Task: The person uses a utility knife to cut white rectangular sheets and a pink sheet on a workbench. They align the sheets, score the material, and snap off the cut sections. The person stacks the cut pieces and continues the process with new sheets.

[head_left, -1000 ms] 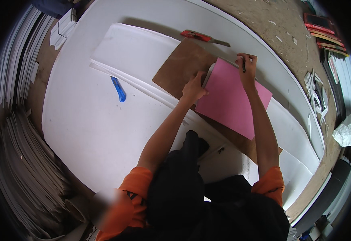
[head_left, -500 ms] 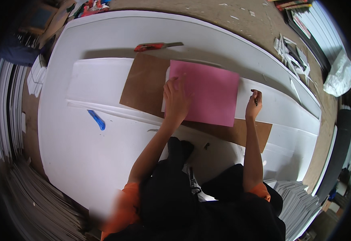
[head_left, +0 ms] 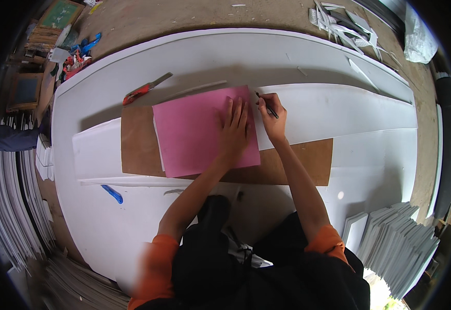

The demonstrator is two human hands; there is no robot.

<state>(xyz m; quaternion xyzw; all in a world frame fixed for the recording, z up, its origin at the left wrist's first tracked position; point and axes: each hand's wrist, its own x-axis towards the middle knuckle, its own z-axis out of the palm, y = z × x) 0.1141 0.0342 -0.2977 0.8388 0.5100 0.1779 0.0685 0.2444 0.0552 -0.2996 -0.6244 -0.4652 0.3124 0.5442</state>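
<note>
A pink rectangular sheet (head_left: 192, 137) lies on a brown board (head_left: 137, 142), with a thin white edge showing from under its left side. My left hand (head_left: 235, 132) rests flat on the sheet close to its right edge, fingers spread and pointing away from me. Just beyond that edge, my right hand (head_left: 276, 116) is closed on a slim black pen (head_left: 272, 111). The pen's tip is beside the upper right edge of the pink sheet; whether it touches anything, I cannot tell. Beneath the brown board runs a long white sheet (head_left: 334, 111).
A red-handled cutter (head_left: 138, 94) lies beyond the board and a blue cutter (head_left: 113, 194) sits at the near left, both on the large white panel (head_left: 106, 232). White offcuts (head_left: 341, 26) are on the floor at far right. Stacked pale boards (head_left: 398, 243) stand at the near right.
My left hand has shifted from the pink sheet's left side to its right side. My right hand has come in close to the sheet's right edge, the pen now pointing at it. The view has turned.
</note>
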